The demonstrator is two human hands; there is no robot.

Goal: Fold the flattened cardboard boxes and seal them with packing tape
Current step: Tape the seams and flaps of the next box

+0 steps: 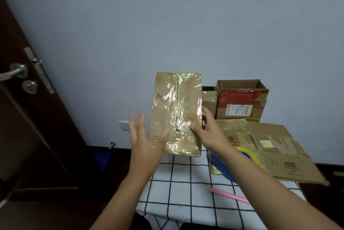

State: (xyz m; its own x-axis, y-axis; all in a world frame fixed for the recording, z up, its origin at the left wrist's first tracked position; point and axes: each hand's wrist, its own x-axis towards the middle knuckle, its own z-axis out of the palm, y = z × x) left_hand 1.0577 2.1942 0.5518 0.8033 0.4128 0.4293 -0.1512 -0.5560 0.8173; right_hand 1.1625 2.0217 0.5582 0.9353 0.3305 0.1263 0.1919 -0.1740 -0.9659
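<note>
- Reaching up with left hand (144,137), fingers straight and spread, thumb touching the taped box (176,114).
- Pinching the box's right edge with right hand (208,131), thumb on the crinkled glossy film.
- Holding that flat rectangular cardboard box upright above the table (186,188), checked cloth covering it.
- Lying beside: blue tape roll (221,166), flattened cardboard (283,157), open red-printed carton (242,99), pink stick (229,195).

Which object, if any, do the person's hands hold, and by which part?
The tape-wrapped flat cardboard box: the right hand grips its lower right edge, thumb on the face. The left hand is open by its lower left edge.
</note>
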